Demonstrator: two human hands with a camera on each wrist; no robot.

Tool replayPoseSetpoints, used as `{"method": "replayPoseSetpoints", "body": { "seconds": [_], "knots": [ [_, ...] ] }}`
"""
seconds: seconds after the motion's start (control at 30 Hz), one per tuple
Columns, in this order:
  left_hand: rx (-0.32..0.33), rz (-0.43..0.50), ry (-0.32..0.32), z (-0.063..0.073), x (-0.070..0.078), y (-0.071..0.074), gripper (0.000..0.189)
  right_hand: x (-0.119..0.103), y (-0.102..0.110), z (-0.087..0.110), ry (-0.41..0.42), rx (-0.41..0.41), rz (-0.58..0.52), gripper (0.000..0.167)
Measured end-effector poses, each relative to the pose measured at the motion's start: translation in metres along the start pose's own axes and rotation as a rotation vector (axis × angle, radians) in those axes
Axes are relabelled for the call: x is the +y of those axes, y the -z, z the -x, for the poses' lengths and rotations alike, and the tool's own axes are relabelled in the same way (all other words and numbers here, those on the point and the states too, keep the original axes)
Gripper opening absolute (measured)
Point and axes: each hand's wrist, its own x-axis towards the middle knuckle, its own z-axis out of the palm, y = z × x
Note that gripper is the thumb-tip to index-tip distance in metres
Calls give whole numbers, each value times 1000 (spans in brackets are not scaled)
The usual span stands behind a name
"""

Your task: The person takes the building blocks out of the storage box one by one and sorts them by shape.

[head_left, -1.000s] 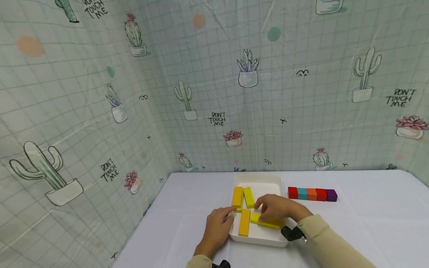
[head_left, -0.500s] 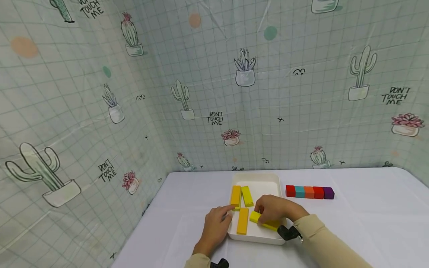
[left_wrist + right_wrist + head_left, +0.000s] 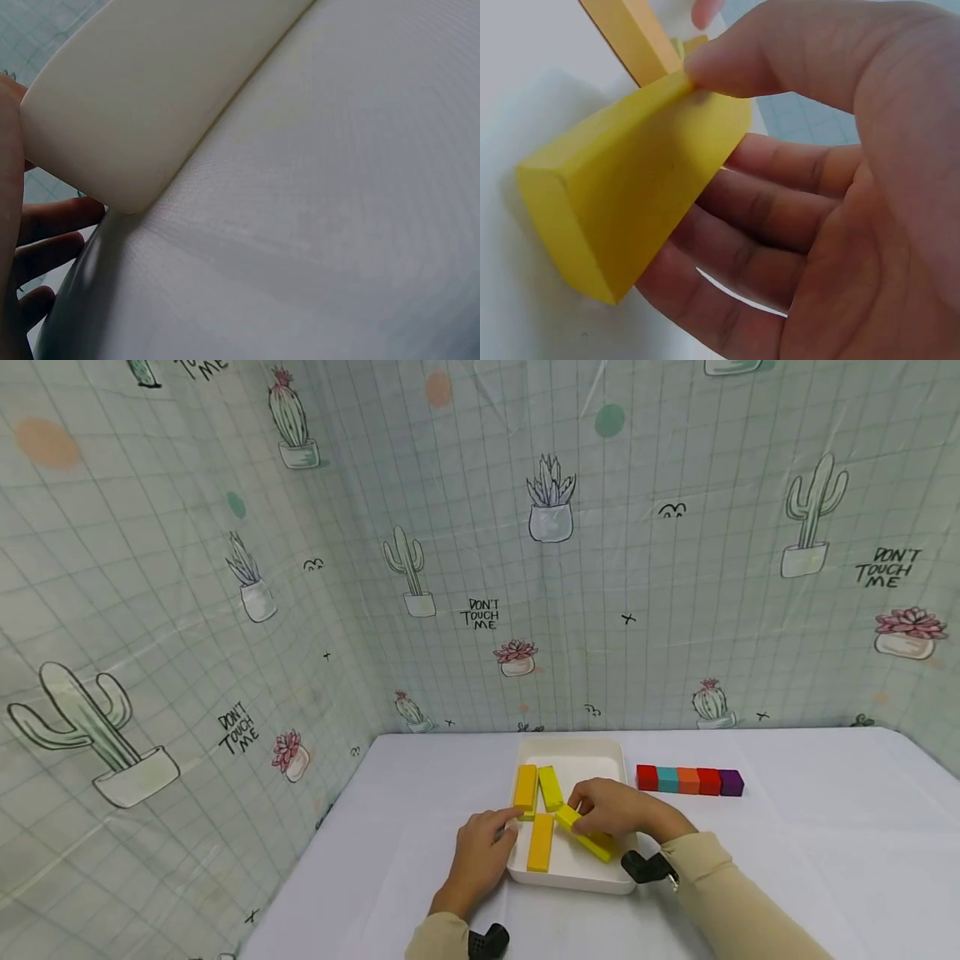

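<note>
My right hand [image 3: 611,807] pinches a long yellow block [image 3: 622,172] between thumb and fingers. In the head view that block slants across the right side of a white tray [image 3: 558,880], its far end close to another yellow block [image 3: 551,788]. On the tray's left side, my left hand [image 3: 480,852] touches the rim, index finger reaching over it to the near end of an amber block [image 3: 526,787]. A yellow block shows from under this amber one. A second amber block [image 3: 540,843] lies nearer. The left wrist view shows the tray's outer wall [image 3: 165,82] beside loosely extended fingers [image 3: 60,217].
Right of the tray, several small cubes [image 3: 687,780] in red, teal, orange and purple stand in a row. White cloth [image 3: 810,852] covers the table. A cactus-print curtain [image 3: 630,568] hangs behind and on the left.
The right hand takes the yellow block between thumb and fingers and swings it from nearly crosswise to a steeper slant, its far end moving away from me. The left hand stays at the rim.
</note>
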Motion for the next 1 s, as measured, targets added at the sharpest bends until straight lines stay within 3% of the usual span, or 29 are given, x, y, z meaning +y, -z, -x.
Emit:
{"method": "replayPoseSetpoints", "body": {
  "seconds": [0.2, 0.5, 1.0],
  "knots": [
    [-10, 12, 14, 0, 0, 2, 31, 5, 4, -2, 6, 34, -115, 33],
    [-20, 3, -19, -5, 2, 4, 33, 14, 13, 2, 16, 162, -361, 44],
    [-34, 15, 15, 0, -1, 3, 33, 13, 10, 15, 3, 221, -552, 60]
  ]
}}
